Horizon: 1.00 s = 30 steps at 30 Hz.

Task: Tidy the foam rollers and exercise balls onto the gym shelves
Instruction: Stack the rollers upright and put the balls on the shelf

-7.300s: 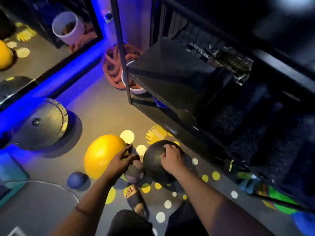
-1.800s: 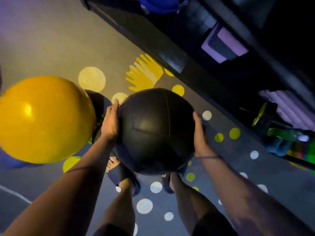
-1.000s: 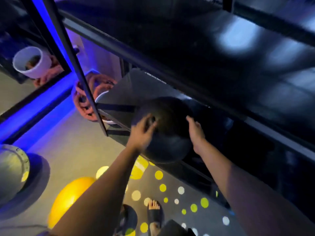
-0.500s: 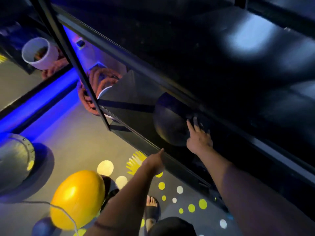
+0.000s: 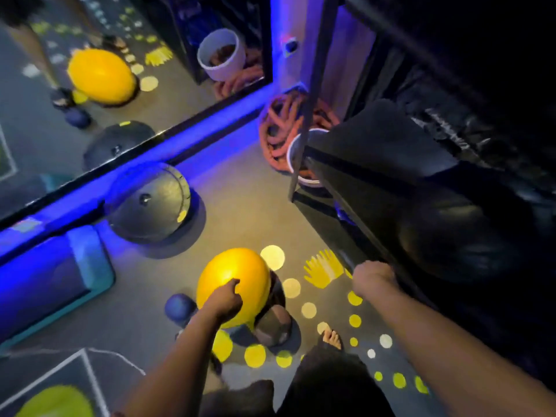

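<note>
A black medicine ball (image 5: 451,239) sits on the dark shelf (image 5: 370,164) at the right, with no hand on it. My right hand (image 5: 373,278) hangs just in front of the shelf's edge, below and left of that ball, fingers loosely curled and holding nothing. My left hand (image 5: 224,300) hovers over the yellow exercise ball (image 5: 237,275) on the floor, fingers loosely bent, holding nothing. A small blue ball (image 5: 179,307) lies to the left of the yellow one. A small dark ball (image 5: 272,325) lies at its lower right.
A black dome trainer (image 5: 147,203) leans by the mirror wall (image 5: 90,85). A blue and teal mat (image 5: 54,278) lies at the left. A coiled rope (image 5: 279,130) and white bucket (image 5: 296,159) stand by the shelf post. A green ball (image 5: 54,401) shows at the bottom left.
My right hand has come off the black ball, which stays on the shelf. Both arms have dropped, and my view has tilted down to the floor balls.
</note>
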Motion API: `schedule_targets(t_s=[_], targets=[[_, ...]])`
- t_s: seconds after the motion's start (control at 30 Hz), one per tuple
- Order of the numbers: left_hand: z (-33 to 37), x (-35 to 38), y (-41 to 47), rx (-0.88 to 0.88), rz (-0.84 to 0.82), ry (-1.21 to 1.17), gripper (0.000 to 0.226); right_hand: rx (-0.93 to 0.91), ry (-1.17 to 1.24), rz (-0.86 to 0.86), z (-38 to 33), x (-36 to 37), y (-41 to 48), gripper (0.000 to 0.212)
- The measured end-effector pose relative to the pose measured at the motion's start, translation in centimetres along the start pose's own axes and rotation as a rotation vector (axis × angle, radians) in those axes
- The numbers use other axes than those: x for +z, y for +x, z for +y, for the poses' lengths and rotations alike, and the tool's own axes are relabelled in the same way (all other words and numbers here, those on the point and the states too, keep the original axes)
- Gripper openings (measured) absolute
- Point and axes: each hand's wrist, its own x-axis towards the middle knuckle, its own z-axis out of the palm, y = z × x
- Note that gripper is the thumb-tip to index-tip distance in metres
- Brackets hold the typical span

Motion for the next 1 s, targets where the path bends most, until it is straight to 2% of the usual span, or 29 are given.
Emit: schedule_targets(t_s=[0.07,0.13,0.2,0.27,0.37,0.47,0.6,0.73,0.8,0.87,0.93,1.0], targets=[[-4.7,-1.1,0.9,0.003,-0.031,-0.042,0.06,-0.151,0.095,0.064,-7.8,-0.2,-1.6,0.036],[-9.6,-2.5,1.8,-0.007,-0.062,-0.102,0.056,-0.188,0.166,0.065,-15.5,-0.6,-3.6,0.038],[-14.6,-3.8,3.8,-0.027,-0.056,-0.271,0.049,-0.159,0.168,0.084,-22.6,-0.3,-3.9,0.042],[-18.7,-5.2,6.5,-0.069,-0.039,-0.487,0.061,-0.103,0.192,0.025,-28.3,0.0,-2.8,0.052],[-23.0,-5.9,11.7,-0.141,0.002,-0.772,0.066,-0.05,0.402,-0.083,-34.7,1.3,1.5,0.063],[-25.2,-4.0,19.1,-0.189,-0.016,-0.864,0.066,-0.007,0.578,-0.076,-39.7,3.5,8.5,0.07],[-28.3,2.5,30.4,-0.244,0.032,-0.899,0.095,-0.019,0.79,-0.074,-44.5,6.0,20.0,0.086],[-32.2,10.3,40.9,-0.52,0.103,-1.055,0.103,0.033,1.093,-0.104,-47.0,8.1,31.6,0.094],[-32.7,13.4,43.0,-0.64,0.008,-1.259,0.09,0.032,1.143,-0.186,-47.1,10.4,36.9,0.111],[-32.5,15.7,43.7,-0.595,-0.077,-1.461,0.071,0.061,1.235,-0.314,-46.9,12.6,40.4,0.128],[-31.3,17.6,43.9,-0.612,-0.045,-1.591,0.055,0.056,1.337,-0.363,-46.3,13.9,41.2,0.12],[-31.1,18.3,42.7,-0.525,0.099,-1.625,0.045,0.068,1.41,-0.297,-45.5,13.8,39.6,0.117]])
